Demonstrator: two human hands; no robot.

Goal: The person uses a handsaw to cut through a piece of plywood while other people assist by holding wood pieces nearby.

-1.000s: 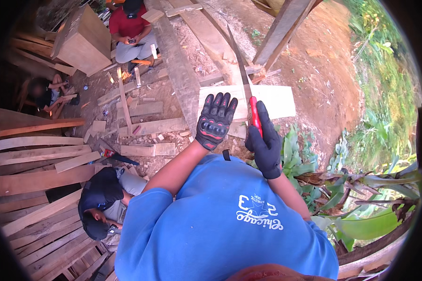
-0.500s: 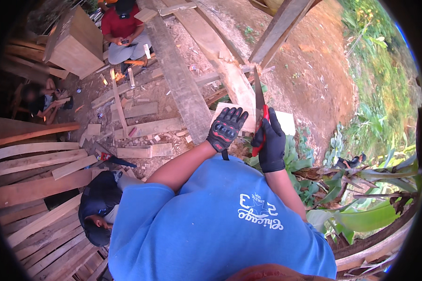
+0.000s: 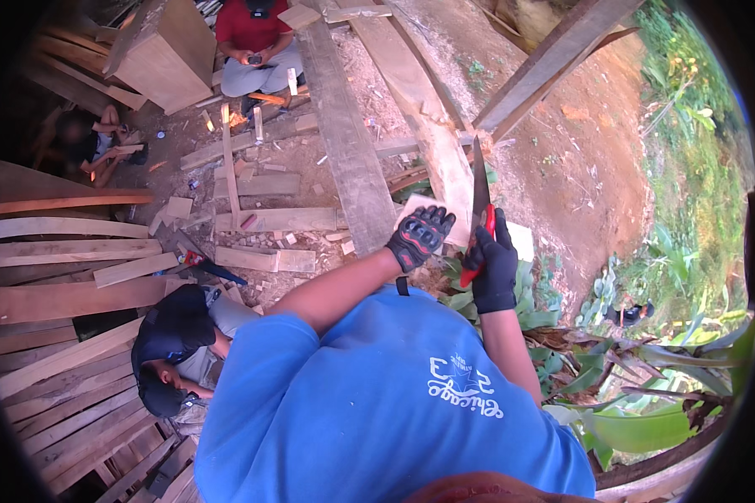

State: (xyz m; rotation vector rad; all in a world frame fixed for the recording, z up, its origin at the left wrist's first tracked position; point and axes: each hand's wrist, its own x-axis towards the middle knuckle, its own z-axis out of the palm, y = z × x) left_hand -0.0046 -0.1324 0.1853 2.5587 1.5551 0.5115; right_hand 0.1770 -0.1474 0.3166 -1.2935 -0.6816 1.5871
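Occlusions, head view
Right hand (image 3: 492,270) is covering most of the saw's red handle (image 3: 481,251); left hand (image 3: 419,235) is hiding part of the pale board (image 3: 520,241); board's far edge blurring.

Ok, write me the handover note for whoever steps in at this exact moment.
Left hand, gloved, presses flat on the pale board.
Right hand, gloved, grips the red handle of a handsaw, blade pointing up and away over the board.
The board lies in front of the person, above the green leaves.
Done: hands and saw are in place on the board. Whether a cut is started cannot be told.
Left: the sawing itself.
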